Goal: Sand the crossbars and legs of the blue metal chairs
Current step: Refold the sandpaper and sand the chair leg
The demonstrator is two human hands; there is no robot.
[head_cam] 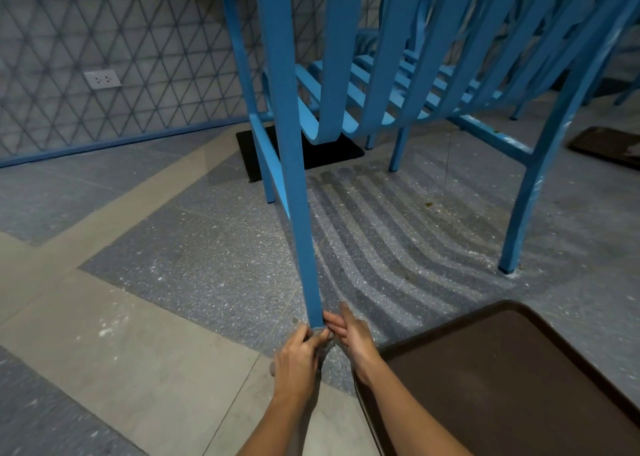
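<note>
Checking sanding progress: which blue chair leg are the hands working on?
The nearest leg, running down the frame's centre; both the left hand and right hand meet at its foot. The other legs stand untouched.

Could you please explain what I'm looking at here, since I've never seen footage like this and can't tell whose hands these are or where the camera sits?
There is no machine: one camera worn on a person's head looks down at their own bare hands. The left hand and right hand meet at the foot of a blue chair leg, pinching a small greyish pad, probably the sanding material. The chair stands on a speckled floor. A brown tray lies to the right, and a wall socket shows at left.
</note>
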